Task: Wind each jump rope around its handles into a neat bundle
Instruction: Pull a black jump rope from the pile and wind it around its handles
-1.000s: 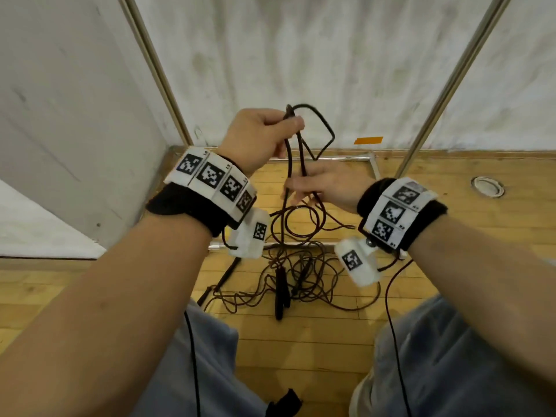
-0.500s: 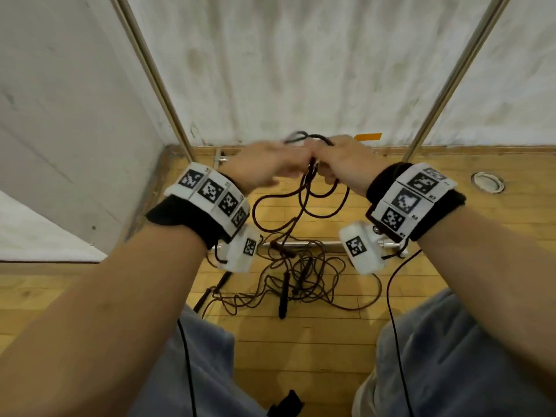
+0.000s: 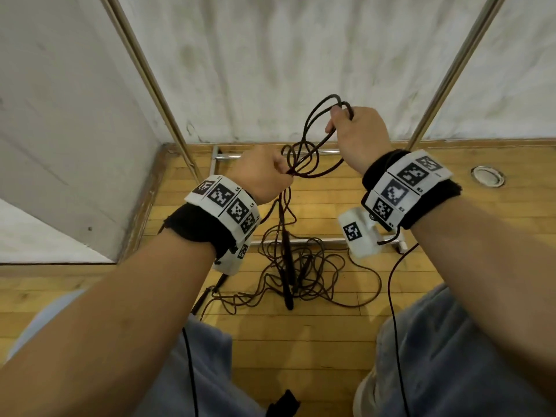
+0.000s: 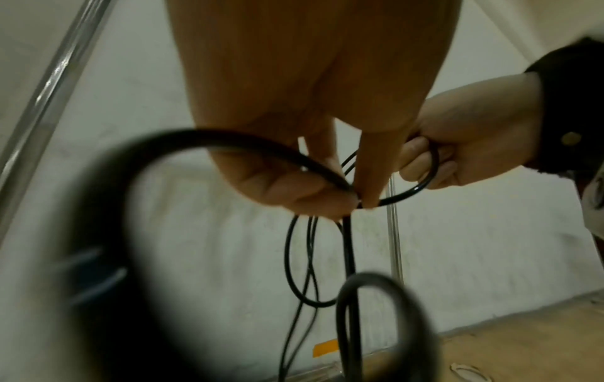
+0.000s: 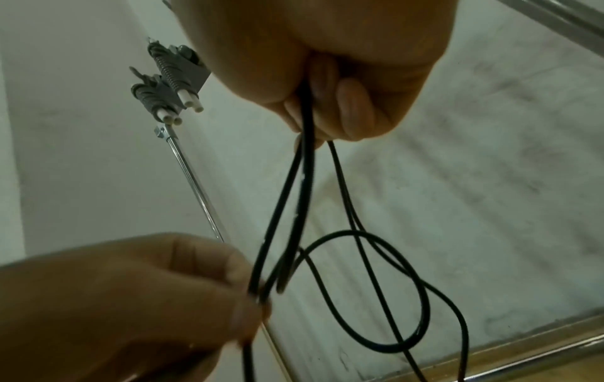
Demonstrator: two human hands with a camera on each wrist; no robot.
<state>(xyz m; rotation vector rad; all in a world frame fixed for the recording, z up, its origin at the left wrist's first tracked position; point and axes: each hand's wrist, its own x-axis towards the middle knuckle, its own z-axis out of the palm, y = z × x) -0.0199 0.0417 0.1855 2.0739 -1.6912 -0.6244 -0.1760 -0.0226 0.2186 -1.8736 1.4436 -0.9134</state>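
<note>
Half a second ago I had both hands close together at the same height in front of the wall; now I see them drawn apart, my right hand (image 3: pixel 359 135) raised up and to the right, my left hand (image 3: pixel 261 173) lower and nearer the floor (image 3: pixel 301 341). The jump rope (image 3: pixel 313 152) is stretched in loose loops between them, where before it bunched at one point between the knuckles. My right fingers (image 5: pixel 354 108) are curled round several strands, with a loop standing up above the fist against the wall (image 3: pixel 270 55). My left fingers (image 4: pixel 314 199) pinch the strands together where they cross, thumb against forefinger, and a strand hangs down from that pinch to the floor. The rest of the rope lies in a tangled heap (image 3: pixel 301 266) on the wooden floor, just beyond my knees, much as it lay before, with a dark handle (image 3: pixel 287 266) pointing toward me out of the tangle. I cannot tell whether the strands in my hands belong to the same rope as that handle. Two slanted metal poles (image 3: pixel 144 85) frame the wall on either side, and a round metal fitting (image 3: pixel 487 176) is set in the floor at right.
</note>
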